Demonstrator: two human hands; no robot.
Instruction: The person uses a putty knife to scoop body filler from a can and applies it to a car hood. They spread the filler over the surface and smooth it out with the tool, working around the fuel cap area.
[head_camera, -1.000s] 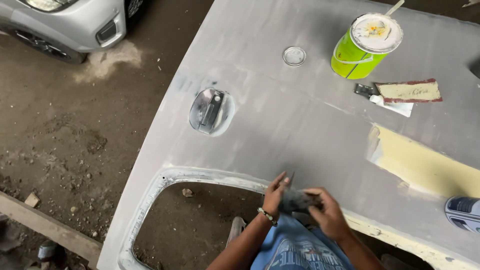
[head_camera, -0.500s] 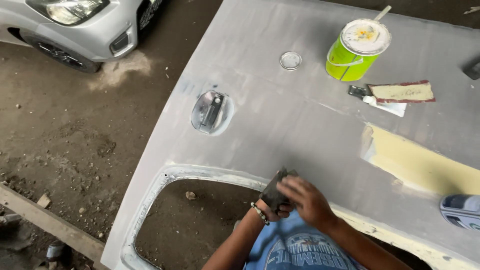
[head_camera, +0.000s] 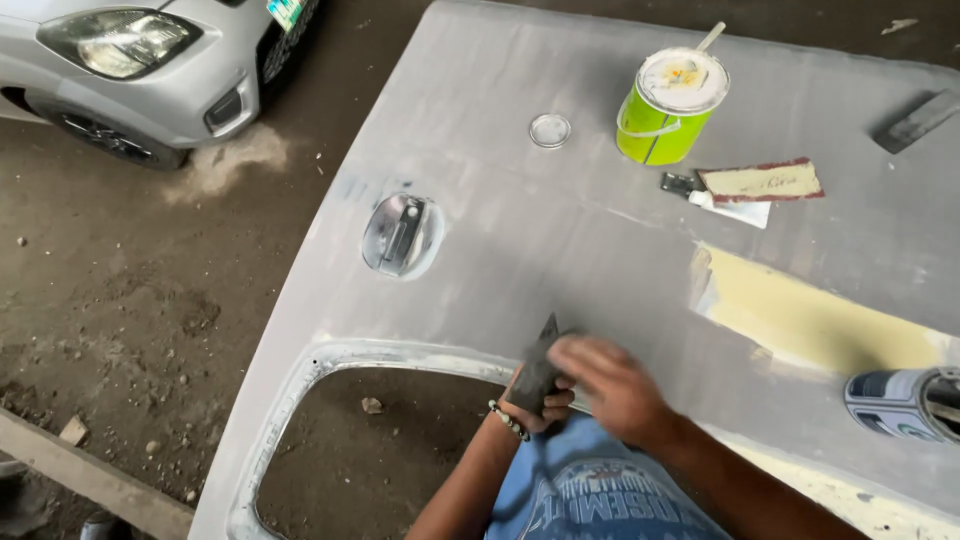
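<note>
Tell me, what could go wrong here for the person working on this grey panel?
The green can stands on the sloping panel with a stick poking out; a nudge might tip it. The right hand and left hand work a dark sheet beside the cut-out opening's edge, which might scrape fingers.

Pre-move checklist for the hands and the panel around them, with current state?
1. Dark sanding piece held in left hand: ok, fingers wrapped around it.
2. Right hand position: cannot tell whether it grips the piece; it is blurred, next to it.
3. Piece on grey panel: cannot tell; it sits at the window cut-out edge.
4. Green can upright, lid on, away from the hands: ok.
5. Putty knife and mixing board lying apart from the hands: ok.
6. Yellow filler patch condition: cannot tell.
</note>
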